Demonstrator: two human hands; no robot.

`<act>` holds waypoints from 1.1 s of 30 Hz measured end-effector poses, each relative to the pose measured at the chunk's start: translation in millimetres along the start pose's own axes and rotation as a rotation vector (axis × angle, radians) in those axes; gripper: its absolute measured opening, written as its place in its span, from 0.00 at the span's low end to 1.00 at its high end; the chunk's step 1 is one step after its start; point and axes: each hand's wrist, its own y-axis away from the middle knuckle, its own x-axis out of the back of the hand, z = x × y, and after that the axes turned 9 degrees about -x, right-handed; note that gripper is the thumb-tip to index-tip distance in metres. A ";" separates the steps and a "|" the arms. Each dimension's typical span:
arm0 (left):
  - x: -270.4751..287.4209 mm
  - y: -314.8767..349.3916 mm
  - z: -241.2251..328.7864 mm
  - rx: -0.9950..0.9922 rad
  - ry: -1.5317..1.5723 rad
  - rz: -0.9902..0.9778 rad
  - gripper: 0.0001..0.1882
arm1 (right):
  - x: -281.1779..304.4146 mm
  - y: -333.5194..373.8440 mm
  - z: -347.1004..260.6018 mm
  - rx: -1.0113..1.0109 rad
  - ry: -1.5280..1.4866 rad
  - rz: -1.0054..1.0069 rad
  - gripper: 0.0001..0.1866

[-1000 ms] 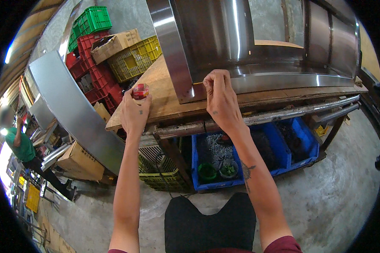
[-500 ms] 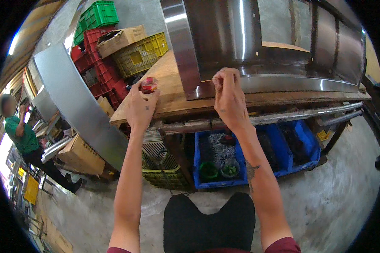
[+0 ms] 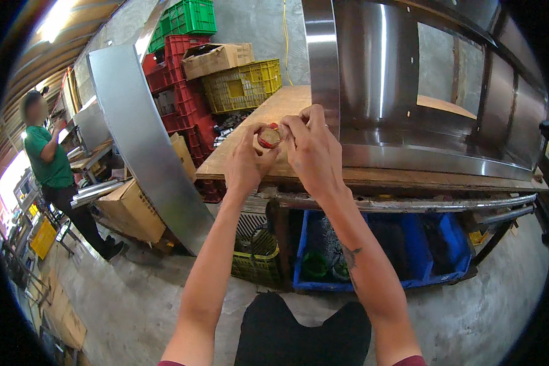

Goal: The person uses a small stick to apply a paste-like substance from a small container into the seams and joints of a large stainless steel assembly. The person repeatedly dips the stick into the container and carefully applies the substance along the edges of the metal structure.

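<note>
My left hand (image 3: 248, 160) is closed round a small round thing (image 3: 268, 138) with a tan face and red edge, possibly a tape roll. It is held up over the wooden bench. Just to its right, my right hand (image 3: 314, 146) has its fingers pinched together at the round thing's upper edge, by a bit of red. Whatever is between those fingertips is too small to make out. Behind my right hand stands a large stainless steel cabinet-like frame (image 3: 360, 79), resting on the wooden bench top (image 3: 226, 155).
Blue bins (image 3: 396, 244) sit under the bench beside a yellow-green crate (image 3: 256, 259). A tall metal sheet (image 3: 143, 140) leans at the left. Red crates (image 3: 192, 100), a yellow crate (image 3: 244, 85) and a cardboard box (image 3: 218, 60) are stacked behind. A person in green (image 3: 49, 158) stands far left.
My right hand has left the steel frame's lower edge and come over to the round thing in my left hand. The view has swung left, and the round thing now shows its tan face.
</note>
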 end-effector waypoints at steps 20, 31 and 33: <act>-5.6 0.0 -9.2 0.026 -0.060 0.004 0.34 | -20.9 -0.7 0.5 -0.064 0.077 -0.113 0.07; -2.2 -4.6 -1.9 0.102 -0.136 -0.051 0.34 | 76.6 40.1 58.4 -0.080 -0.005 0.278 0.11; -1.9 -5.6 2.5 0.170 -0.175 -0.094 0.38 | 71.8 41.1 70.1 0.003 -0.006 0.291 0.10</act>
